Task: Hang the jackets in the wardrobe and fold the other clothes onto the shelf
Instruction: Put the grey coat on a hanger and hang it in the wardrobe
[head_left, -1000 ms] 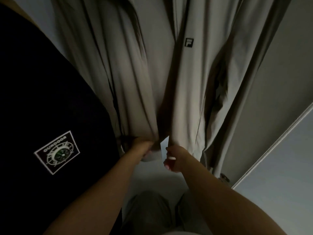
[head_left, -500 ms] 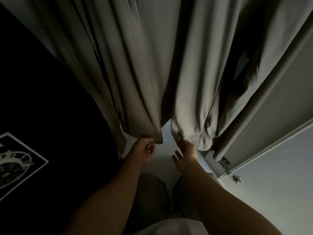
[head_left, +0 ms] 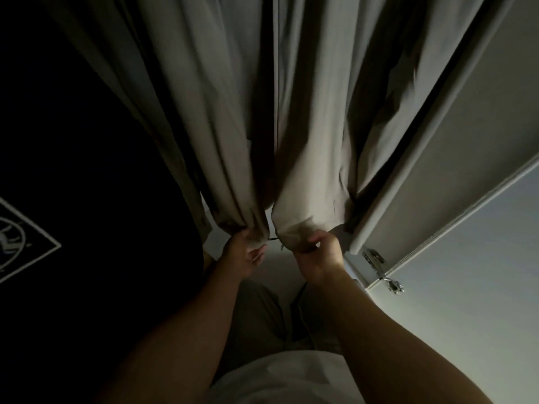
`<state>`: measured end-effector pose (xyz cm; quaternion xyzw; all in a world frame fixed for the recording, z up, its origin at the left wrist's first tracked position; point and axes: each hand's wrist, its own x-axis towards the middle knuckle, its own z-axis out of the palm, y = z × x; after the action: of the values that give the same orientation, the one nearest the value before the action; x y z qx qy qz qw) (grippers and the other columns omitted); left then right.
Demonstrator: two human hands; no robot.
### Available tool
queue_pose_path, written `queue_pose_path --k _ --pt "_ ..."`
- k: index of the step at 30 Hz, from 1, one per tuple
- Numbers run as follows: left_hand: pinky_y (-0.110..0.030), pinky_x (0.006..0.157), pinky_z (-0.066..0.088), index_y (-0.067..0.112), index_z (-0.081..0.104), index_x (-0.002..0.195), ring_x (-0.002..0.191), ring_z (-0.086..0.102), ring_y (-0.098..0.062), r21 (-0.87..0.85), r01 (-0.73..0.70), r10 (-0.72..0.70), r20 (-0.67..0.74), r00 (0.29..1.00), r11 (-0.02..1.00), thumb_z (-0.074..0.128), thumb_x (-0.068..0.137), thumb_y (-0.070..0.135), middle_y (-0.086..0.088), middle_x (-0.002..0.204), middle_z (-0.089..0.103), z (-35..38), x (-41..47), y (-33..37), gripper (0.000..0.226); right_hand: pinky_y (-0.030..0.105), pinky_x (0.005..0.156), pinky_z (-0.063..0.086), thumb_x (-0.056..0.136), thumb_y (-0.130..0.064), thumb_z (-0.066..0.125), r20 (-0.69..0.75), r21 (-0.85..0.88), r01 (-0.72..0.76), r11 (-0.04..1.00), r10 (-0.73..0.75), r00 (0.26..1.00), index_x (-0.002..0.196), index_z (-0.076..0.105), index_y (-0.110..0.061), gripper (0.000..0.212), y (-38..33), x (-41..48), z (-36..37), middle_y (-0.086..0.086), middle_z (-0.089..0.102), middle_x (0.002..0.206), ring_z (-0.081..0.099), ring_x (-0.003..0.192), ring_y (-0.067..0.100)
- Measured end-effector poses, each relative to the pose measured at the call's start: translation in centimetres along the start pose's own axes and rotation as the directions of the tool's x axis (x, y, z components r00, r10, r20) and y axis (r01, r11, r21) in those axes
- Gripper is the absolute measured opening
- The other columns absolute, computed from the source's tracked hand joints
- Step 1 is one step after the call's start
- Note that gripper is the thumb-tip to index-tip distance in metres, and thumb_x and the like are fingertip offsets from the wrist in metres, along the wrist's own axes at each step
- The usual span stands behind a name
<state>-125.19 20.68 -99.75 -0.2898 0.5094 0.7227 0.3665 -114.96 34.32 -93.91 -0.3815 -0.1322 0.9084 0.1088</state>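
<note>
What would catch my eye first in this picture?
A pale beige jacket hangs open down the middle. At its bottom hem the left hand grips one front edge and the right hand the other. A black garment with a white badge fills the left side.

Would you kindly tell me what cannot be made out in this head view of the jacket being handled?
- Hanger and rail: cut off by the top edge, head view; the beige jacket runs out of frame.
- Zipper ends between the left hand and right hand: too small and dim to tell whether they are joined.
- Black garment: too dark for its shape; its patch is cut by the left edge.
</note>
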Motion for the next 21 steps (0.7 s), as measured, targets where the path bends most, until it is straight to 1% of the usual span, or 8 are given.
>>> queue_pose_path --k 2,4,6,10,14,16,18,21 --pt "-0.028 0.066 0.049 0.005 0.066 0.105 0.086 0.063 -0.022 -0.016 -0.04 0.04 -0.009 0.999 0.999 0.049 0.093 0.016 -0.014 0.096 0.068 -0.2 -0.5 -0.2 0.024 0.036 0.08 0.054 0.062 0.015 0.032 0.02 -0.119 0.021 0.993 -0.019 1.0 0.093 0.057 0.001 0.043 0.2 -0.4 -0.7 0.024 0.059 0.115 0.058 0.104 0.041" --pt "-0.02 0.063 0.047 0.001 0.064 0.09 0.075 0.062 -0.01 0.123 -0.075 0.074 0.016 0.997 0.99 0.049 0.093 0.0 -0.012 0.084 0.062 -0.6 -0.8 -0.7 0.015 0.039 0.087 0.054 0.073 0.023 0.037 -0.024 -0.235 0.014 0.972 -0.02 1.0 0.119 0.059 0.01 0.053 0.3 -0.4 -1.5 0.029 0.06 0.125 0.059 0.112 0.043" --pt "-0.018 0.057 0.042 0.005 0.061 0.076 0.06 0.053 -0.007 0.218 -0.082 0.076 0.034 0.997 0.972 0.058 0.093 -0.001 -0.007 0.073 0.053 -0.9 -1.0 -1.5 0.018 0.041 0.087 0.056 0.088 0.019 0.045 -0.044 -0.3 -0.01 0.954 -0.004 0.999 0.13 0.058 0.007 0.046 0.2 -0.4 -2.2 0.028 0.063 0.127 0.065 0.109 0.039" --pt "-0.027 0.063 0.043 0.01 0.068 0.093 0.067 0.053 -0.014 0.25 -0.12 0.133 -0.038 0.99 0.961 0.079 0.087 0.024 -0.004 0.075 0.06 -0.9 -2.1 -2.6 0.019 0.049 0.085 0.059 0.1 -0.001 0.051 -0.001 -0.459 0.049 0.887 -0.055 0.998 0.127 0.059 -0.015 0.032 0.2 -0.9 -3.5 0.019 0.068 0.117 0.07 0.103 0.036" --pt "-0.027 0.065 0.044 0.009 0.068 0.11 0.073 0.057 -0.016 0.274 -0.149 0.169 -0.05 0.984 0.95 0.072 0.093 0.025 -0.007 0.091 0.066 -0.3 -4.0 -3.1 0.023 0.041 0.072 0.056 0.105 -0.011 0.05 -0.024 -0.463 0.091 0.882 -0.116 0.993 0.135 0.052 -0.015 0.031 0.3 -1.2 -3.7 0.017 0.065 0.12 0.064 0.102 0.031" --pt "-0.023 0.058 0.036 0.013 0.066 0.115 0.065 0.052 -0.012 0.262 -0.142 0.15 -0.01 0.989 0.955 0.061 0.101 0.025 -0.004 0.1 0.069 0.3 -5.0 -3.4 0.019 0.032 0.054 0.05 0.106 -0.009 0.047 -0.027 -0.426 0.081 0.901 -0.103 0.994 0.134 0.051 -0.014 0.029 0.2 -1.6 -3.8 0.019 0.065 0.12 0.063 0.092 0.029" --pt "-0.022 0.056 0.03 0.015 0.067 0.111 0.056 0.043 -0.008 0.262 -0.155 0.153 0.026 0.988 0.953 0.056 0.104 0.028 0.0 0.097 0.072 0.9 -5.9 -3.4 0.019 0.025 0.04 0.04 0.106 -0.008 0.044 -0.039 -0.462 0.074 0.884 -0.104 0.994 0.129 0.051 -0.011 0.025 0.0 -1.8 -4.0 0.019 0.065 0.106 0.059 0.07 0.025" --pt "-0.022 0.057 0.028 0.014 0.069 0.109 0.048 0.038 -0.005 0.311 -0.202 0.17 0.128 0.977 0.929 0.06 0.101 0.027 0.003 0.086 0.077 1.3 -6.9 -3.4 0.017 0.02 0.033 0.029 0.103 -0.003 0.042 -0.093 -0.506 0.067 0.86 -0.131 0.987 0.123 0.055 -0.003 0.024 -0.6 -1.6 -4.4 0.016 0.058 0.084 0.044 0.048 0.018"
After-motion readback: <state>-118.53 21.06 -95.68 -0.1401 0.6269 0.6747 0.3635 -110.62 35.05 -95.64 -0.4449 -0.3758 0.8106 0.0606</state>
